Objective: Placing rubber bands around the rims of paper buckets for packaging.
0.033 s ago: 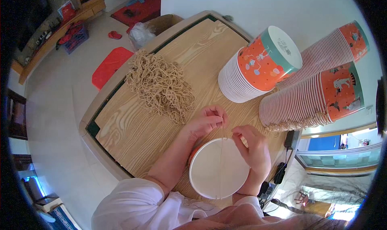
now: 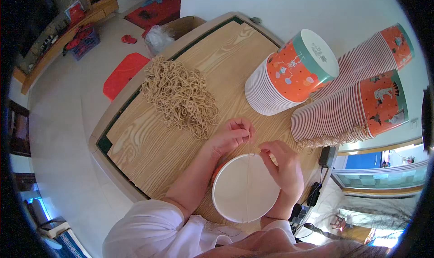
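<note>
From my remote seat, I see the paper bucket toward five o'clock, a cord spanning its mouth. Left hand, at its twelve, pinches the cord; right hand, at its two, curls narrowly, contents indeterminable.

To my left I see pale floor, a red stool, a red slipper, a basket, and a cardboard box with a white plastic bag.
</note>
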Available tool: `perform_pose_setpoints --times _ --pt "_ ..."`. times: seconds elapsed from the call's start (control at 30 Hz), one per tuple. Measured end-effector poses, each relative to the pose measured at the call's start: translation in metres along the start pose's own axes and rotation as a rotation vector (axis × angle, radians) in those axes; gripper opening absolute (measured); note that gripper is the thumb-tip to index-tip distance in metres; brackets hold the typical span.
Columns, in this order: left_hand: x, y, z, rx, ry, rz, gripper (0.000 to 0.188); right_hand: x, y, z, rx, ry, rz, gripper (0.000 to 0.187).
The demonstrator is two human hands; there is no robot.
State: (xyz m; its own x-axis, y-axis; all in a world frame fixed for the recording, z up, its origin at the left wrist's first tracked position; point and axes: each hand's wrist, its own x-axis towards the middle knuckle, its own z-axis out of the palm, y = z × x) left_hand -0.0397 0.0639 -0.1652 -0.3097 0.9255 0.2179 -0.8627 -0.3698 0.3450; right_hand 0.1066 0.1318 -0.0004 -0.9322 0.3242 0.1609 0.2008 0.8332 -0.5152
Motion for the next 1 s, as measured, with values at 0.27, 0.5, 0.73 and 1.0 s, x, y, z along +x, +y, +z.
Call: perform_pose_setpoints --times 0.27,0.5,0.73,1.0 --pt "0.002 0.004 0.003 -0.073 0.002 0.006 0.009 0.002 -0.005 -0.002 0.008 -0.094 -0.125 0.037" --pt "0.001 0.008 0.015 0.088 0.077 -0.135 0.013 0.008 -0.011 0.005 -0.047 -0.062 -0.186 0.047" --pt "0.001 0.003 0.013 -0.023 0.068 -0.077 0.016 0.013 -0.005 0.006 0.014 -0.022 -0.368 0.028" --pt "-0.001 0.005 0.019 0.051 0.168 -0.095 0.016 0.008 0.002 0.008 0.040 -0.014 -0.209 0.032"
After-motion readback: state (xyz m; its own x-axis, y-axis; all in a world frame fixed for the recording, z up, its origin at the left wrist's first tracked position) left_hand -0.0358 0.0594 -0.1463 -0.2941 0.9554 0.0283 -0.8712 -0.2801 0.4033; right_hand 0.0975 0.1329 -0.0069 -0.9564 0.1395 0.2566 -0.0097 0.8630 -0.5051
